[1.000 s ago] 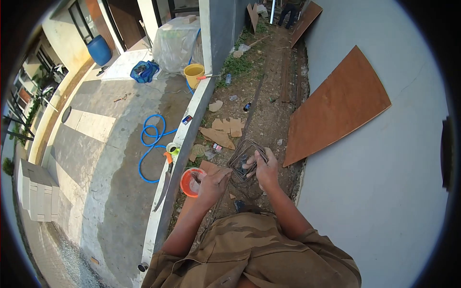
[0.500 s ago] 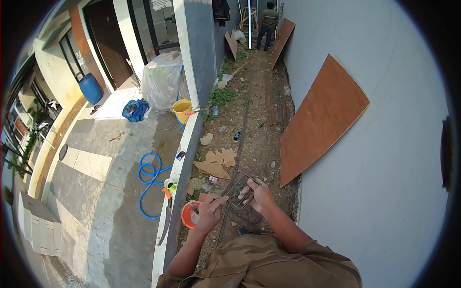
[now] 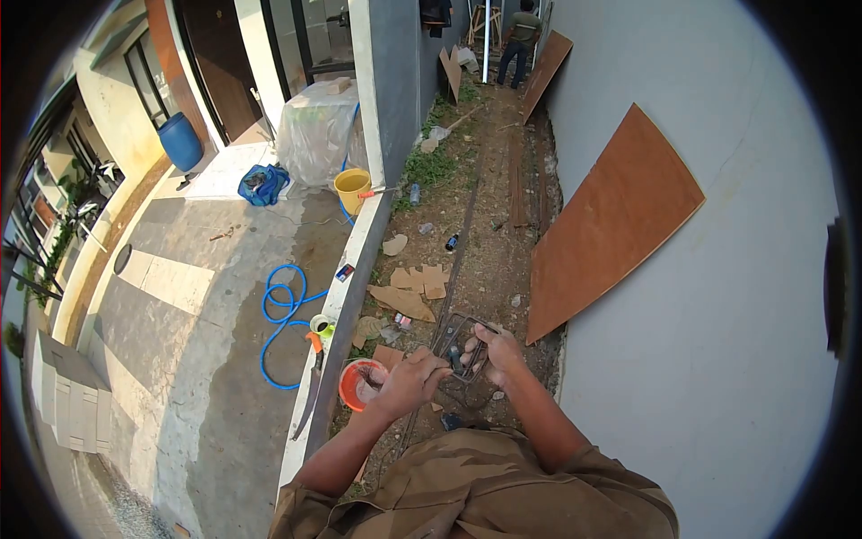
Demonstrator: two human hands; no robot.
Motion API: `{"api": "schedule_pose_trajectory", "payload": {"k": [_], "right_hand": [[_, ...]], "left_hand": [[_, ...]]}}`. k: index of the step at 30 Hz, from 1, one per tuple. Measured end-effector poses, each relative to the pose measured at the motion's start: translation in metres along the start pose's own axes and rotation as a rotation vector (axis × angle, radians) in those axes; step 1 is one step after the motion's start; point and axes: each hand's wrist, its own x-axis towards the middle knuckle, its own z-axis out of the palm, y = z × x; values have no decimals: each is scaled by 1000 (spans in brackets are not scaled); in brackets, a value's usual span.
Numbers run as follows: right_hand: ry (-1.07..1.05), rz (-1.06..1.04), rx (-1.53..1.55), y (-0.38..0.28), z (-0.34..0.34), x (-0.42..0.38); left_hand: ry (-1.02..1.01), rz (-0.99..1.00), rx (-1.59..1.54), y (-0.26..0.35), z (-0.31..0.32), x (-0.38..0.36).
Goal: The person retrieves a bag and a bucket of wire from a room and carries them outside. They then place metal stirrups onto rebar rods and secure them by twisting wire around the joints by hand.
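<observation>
Several bent steel-rod rectangles, like rebar stirrups (image 3: 464, 322), are gripped in my right hand (image 3: 499, 352), whose fingers wrap round their right side. My left hand (image 3: 411, 384) is closed, with its fingertips at the left edge of the stirrups. What it pinches is hidden by the fingers. Just left of that hand, an orange-red bucket (image 3: 345, 384) stands on the ground with pale grey material and a dark tool in it. Both hands are held in front of my body, over the dirt strip.
A low wall (image 3: 341, 301) on the left carries a handsaw (image 3: 312, 395), a small cup (image 3: 321, 323) and a yellow bucket (image 3: 351, 190). A brown board (image 3: 615, 220) leans on the right wall. Cardboard pieces (image 3: 404, 301) litter the ground. Another person (image 3: 521, 40) stands far down the strip.
My left hand has moved right and closed into a tighter grip against the stirrups. My right hand has shifted slightly right. The whole view has moved a little.
</observation>
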Motion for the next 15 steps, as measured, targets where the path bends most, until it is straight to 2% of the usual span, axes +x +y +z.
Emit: {"api": "schedule_pose_trajectory", "payload": {"k": [4, 7, 10, 15], "right_hand": [[71, -97, 22, 4, 7, -8], [123, -209, 18, 6, 19, -10], [138, -272, 16, 5, 24, -9], [140, -293, 84, 12, 32, -9]], "left_hand": [[193, -47, -23, -5, 19, -1], [386, -206, -56, -5, 30, 1], [513, -195, 7, -3, 34, 5], [567, -135, 125, -12, 31, 7]]}}
